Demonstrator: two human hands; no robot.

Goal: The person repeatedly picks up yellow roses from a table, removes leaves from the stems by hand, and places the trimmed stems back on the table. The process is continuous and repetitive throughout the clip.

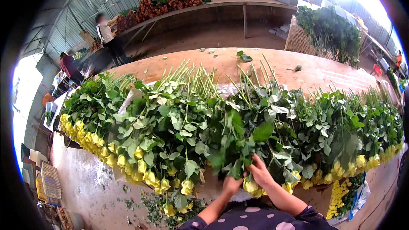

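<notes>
Yellow roses with long leafy stems (187, 123) lie across the table, blooms toward me and cut ends pointing away. My right hand (260, 173) is closed around leafy stems just above some yellow rose heads (250, 185) at the table's near edge. Close beside it, my left hand (232, 184) reaches under the same leaves; its fingers are curled and partly hidden, so what they hold is unclear. Leaves above both hands (232, 123) are smeared by motion.
Loose leaves (245, 57) are scattered on the wooden tabletop (179, 59). Behind it, orange-red flower bunches (166, 6) lie on a long bench, where a person (106, 34) stands. Greenery (328, 30) stands at the back right. Fallen leaves (149, 204) litter the floor.
</notes>
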